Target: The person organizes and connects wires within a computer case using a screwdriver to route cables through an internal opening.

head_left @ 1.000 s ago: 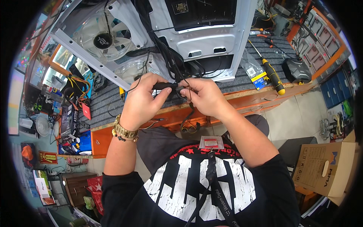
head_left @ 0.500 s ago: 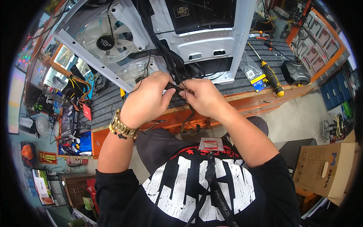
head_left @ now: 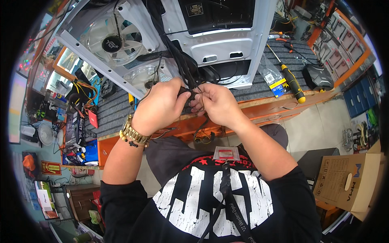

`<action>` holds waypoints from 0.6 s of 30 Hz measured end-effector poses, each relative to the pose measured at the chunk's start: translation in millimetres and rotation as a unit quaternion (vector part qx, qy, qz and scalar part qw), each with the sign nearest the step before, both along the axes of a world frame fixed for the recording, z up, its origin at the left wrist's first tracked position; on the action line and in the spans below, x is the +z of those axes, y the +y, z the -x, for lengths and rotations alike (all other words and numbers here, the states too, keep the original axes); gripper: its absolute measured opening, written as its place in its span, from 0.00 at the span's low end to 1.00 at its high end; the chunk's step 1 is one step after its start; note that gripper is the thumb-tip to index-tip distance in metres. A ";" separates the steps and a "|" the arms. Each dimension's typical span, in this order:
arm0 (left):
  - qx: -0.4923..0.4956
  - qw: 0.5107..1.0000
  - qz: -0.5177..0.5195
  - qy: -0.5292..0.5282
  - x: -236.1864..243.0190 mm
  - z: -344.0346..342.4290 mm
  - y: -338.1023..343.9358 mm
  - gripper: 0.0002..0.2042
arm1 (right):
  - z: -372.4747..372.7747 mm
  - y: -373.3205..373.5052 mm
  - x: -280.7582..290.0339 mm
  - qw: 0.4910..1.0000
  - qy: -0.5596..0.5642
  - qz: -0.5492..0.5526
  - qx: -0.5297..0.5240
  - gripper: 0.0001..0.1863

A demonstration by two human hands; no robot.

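Observation:
A white computer case [head_left: 221, 52] lies before me with its inside showing. A bundle of black cables [head_left: 177, 56] runs down through it to its near edge. My left hand [head_left: 162, 101], with a gold watch at the wrist, is closed round the lower end of the bundle, thumb pressed against it. Beside it, my right hand [head_left: 219, 103] is closed in a pinch at the same cables, its fingertips curled by a thin black strand. The fingers partly hide what they grip. Clear-bladed fans [head_left: 111, 43] sit in the left part of the case.
On the ribbed grey bench mat [head_left: 247, 95], right of the case, lie a plastic bag of cable ties [head_left: 275, 83], a yellow-and-black screwdriver [head_left: 292, 83] and a black box-shaped device [head_left: 318, 77]. Loose coloured wires [head_left: 87, 95] are at left. A cardboard box [head_left: 344, 182] stands at lower right.
My right hand has turned slightly, its fingers now curling more visibly beside the cables. My left hand keeps its hold on the bundle, nearly unmoved.

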State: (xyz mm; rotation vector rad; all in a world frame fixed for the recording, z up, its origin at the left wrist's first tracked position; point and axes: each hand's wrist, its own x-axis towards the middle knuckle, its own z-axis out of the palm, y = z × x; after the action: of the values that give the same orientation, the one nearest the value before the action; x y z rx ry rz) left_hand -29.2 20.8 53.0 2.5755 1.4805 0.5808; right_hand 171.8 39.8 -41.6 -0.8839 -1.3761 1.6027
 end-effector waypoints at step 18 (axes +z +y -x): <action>-0.030 0.997 0.026 -0.067 -5.3 2.8 5.8 0.12 | -5.1 7.3 -0.2 0.987 -0.080 -0.136 -0.001 0.12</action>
State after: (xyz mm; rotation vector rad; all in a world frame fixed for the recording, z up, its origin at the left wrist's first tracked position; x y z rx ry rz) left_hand -32.0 26.6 47.7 2.4790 1.3539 0.6846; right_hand 176.8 47.1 -41.8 -0.8623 -1.6602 1.3248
